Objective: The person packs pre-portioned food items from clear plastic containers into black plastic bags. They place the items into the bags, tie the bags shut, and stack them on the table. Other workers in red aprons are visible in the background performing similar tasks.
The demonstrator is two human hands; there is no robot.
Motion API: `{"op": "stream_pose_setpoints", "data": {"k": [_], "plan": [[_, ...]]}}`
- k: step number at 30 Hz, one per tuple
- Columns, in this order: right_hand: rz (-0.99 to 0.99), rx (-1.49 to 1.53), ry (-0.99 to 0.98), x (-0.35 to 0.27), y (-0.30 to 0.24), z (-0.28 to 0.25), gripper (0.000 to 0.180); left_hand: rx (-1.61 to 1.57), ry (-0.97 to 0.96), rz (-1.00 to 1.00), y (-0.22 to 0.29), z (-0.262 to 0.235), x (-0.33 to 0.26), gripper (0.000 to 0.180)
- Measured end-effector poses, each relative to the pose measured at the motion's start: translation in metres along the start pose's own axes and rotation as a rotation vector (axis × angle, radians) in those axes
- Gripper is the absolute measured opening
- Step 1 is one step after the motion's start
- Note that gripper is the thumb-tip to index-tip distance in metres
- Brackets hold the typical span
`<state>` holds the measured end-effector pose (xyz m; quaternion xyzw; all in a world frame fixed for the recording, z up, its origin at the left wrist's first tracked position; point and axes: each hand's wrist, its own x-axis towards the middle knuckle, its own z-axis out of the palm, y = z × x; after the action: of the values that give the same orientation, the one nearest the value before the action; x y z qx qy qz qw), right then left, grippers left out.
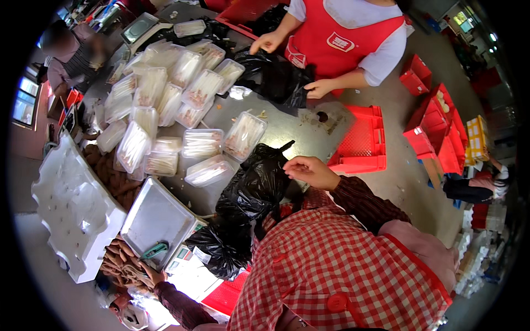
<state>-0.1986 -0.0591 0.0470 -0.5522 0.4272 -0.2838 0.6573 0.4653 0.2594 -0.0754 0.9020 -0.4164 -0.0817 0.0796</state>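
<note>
1. Nearest to us is our own red-and-white checked apron [331,265], filling the lower middle of the view, with dark patterned sleeves coming out on both sides.
2. At the lower left, our left hand [150,274] reaches down to a heap of brownish root-like vegetables [118,265]. Its fingers lie on the heap, but we cannot tell whether they are spread or closed around anything.
3. Just above that hand stands a weighing scale with a flat metal tray [157,216], and a green-handled tool [154,251] lies on the tray's near edge.
4. Farther left sits a white foam box [72,209].
5. In the middle, a black plastic bag [256,185] rests on the near edge of the grey surface [298,129]; a second black bag [221,248] slumps below it, beside the scale.
6. Our right hand [310,171] hovers at the top right of the upper bag, fingers curled loosely together. We cannot tell whether they are pinching the bag's edge.
7. Beyond the bags, many clear lidded trays of pale stalks [165,105] are piled across the surface.
8. Across from us, a person in a red apron [342,38] has both hands on another black bag [276,77].
9. To the right, red plastic crates [361,140] stand on the floor.
</note>
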Motion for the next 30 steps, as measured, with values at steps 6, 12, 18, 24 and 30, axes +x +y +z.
{"op": "stream_pose_setpoints", "data": {"k": [6, 12, 18, 24, 30], "plan": [[0.035, 0.044, -0.04, -0.004, -0.002, 0.002, 0.017, -0.001, -0.028, -0.048, 0.065, -0.04, -0.004, 0.078], [0.028, 0.011, -0.138, 0.009, 0.002, 0.008, 0.018, -0.033, -0.016, -0.233, 0.056, -0.037, 0.017, 0.057], [0.019, -0.034, -0.168, 0.017, -0.001, 0.01, 0.021, -0.212, 0.059, -0.508, 0.057, -0.032, 0.03, 0.039], [0.0, -0.156, 0.195, 0.04, 0.048, -0.012, 0.038, -0.841, 0.526, -0.157, 0.16, -0.065, -0.06, 0.029], [0.514, -0.012, 0.298, 0.037, 0.079, -0.032, 0.086, -1.034, 0.071, -0.316, 0.232, -0.033, -0.173, 0.053]]}}
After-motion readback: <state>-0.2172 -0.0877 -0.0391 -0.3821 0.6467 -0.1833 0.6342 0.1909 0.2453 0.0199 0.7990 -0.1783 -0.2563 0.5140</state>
